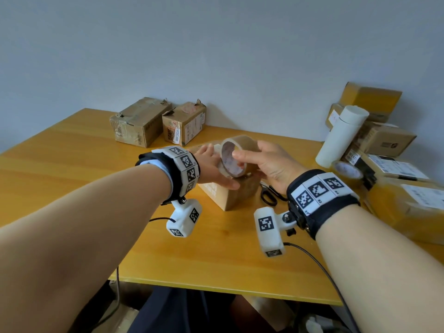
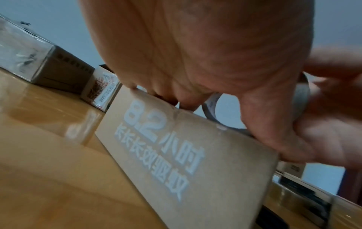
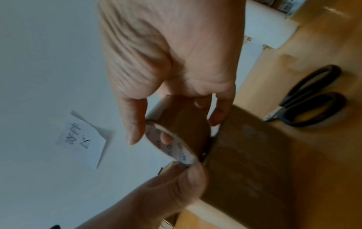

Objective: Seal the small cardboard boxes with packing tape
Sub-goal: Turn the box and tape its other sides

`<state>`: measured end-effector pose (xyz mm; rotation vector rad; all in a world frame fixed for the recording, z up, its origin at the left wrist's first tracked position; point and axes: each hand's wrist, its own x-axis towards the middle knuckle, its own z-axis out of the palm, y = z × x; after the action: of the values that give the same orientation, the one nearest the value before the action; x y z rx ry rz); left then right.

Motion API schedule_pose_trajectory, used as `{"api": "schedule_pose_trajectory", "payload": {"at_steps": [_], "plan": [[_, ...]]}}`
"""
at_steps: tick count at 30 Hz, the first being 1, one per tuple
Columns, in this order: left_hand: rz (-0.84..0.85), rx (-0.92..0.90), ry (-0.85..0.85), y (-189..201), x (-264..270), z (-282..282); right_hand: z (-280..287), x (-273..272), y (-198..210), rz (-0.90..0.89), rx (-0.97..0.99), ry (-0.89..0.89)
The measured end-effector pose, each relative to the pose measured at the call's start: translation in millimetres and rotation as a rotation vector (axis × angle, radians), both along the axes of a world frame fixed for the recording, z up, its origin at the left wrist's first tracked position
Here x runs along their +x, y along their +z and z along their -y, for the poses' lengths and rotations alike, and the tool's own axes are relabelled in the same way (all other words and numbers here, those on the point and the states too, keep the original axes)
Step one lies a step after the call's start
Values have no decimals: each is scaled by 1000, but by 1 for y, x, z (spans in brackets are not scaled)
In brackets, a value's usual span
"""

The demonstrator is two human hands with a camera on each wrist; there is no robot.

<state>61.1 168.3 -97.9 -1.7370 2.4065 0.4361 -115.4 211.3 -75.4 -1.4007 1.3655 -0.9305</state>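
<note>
Right hand (image 1: 269, 162) grips the tape roll (image 1: 236, 155) atop a small box (image 1: 230, 195); left hand (image 1: 211, 169) presses flat on it; scissors (image 1: 269, 194) at its 3 o'clock on the table (image 1: 72, 169)

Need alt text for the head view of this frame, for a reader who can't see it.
A right hand holds a brown tape roll over a small cardboard box on a yellow table, while the left hand rests on the box. Black scissors lie right of it; more boxes sit behind.

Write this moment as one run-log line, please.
step: taping | right hand: grips tape roll | left hand: presses on small box | scissors: idle on table
</note>
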Motion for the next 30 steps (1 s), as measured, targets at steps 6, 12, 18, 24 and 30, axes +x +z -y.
{"api": "schedule_pose_trajectory", "payload": {"at_steps": [6,12,18,24,30], "plan": [[-230,-27,9,-2,8,11,8,-3,-7,-35,-45,4],[-271,24,50,7,5,9,13,-8,7,-10,29,1],[-96,28,2,10,0,5,10,-5,7,20,21,-5],[90,23,4,11,-10,2,5,-5,10,87,24,-26],[191,-2,112,9,-16,-10,13,-16,-6,69,64,-316]]}}
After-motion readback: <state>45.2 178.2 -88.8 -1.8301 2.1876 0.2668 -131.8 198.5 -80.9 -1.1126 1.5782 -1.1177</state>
